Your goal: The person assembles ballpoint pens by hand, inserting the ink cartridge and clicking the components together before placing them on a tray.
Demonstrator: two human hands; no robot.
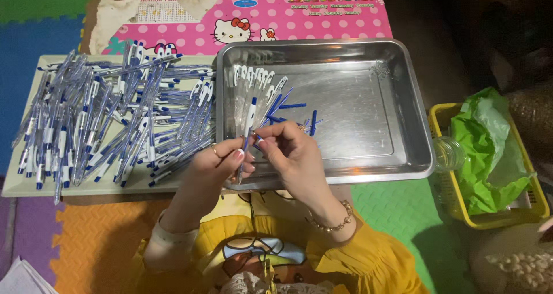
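- A heap of blue-and-clear pens [109, 121] covers a pale board [23, 190] on the floor mat, at nine o'clock from the hands.
- The left hand [216, 164] pinches the lower barrel of one pen [249, 127]; its long axis runs from six to twelve o'clock, tip end low.
- The right hand [291, 150], just at three o'clock, has its grip pressed on a small part at the pen's middle.
- Both hands hover over the near rim of the steel tray [403, 121], which holds pen barrels [256, 81] and blue refills [288, 105].
- A yellow basket [440, 118] sits far at three o'clock.

Blue-and-clear pen [249, 134] stands nearly upright above tray's near rim.
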